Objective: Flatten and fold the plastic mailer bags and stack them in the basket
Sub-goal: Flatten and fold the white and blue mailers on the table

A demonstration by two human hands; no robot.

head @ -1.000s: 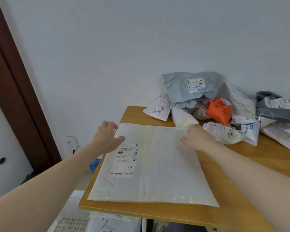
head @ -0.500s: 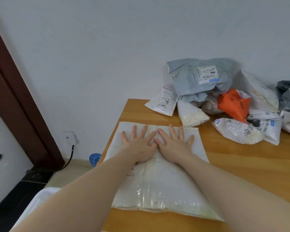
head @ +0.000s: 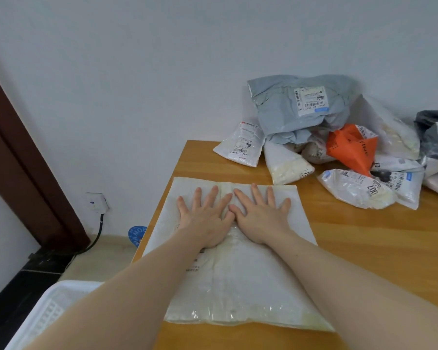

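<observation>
Fingers (head: 214, 195) of both hands lie straight and spread, holding nothing; they press flat on the far half of a large white mailer bag (head: 238, 281). The left hand (head: 205, 221) and right hand (head: 259, 218) sit side by side, thumbs touching near the bag's taped middle seam. The bag lies flat on the wooden desk (head: 379, 246), its left edge along the desk's left edge, with its shipping label partly hidden under the left forearm.

Beyond the bag, against the white wall (head: 137, 72), a heap of crumpled mailers waits on the desk: a grey-blue mailer (head: 288, 107) with a barcode label on top, a small white labelled mailer (head: 243, 145) at its left, an orange bag (head: 349, 145), a clear-white mailer (head: 354, 188) in front, and a dark grey mailer (head: 435, 132) at the right edge.

A white plastic basket (head: 53, 306) stands on the floor beside the desk, at lower left. A wall socket (head: 96, 202) with a black cable sits beside a dark brown door frame (head: 23, 178).
</observation>
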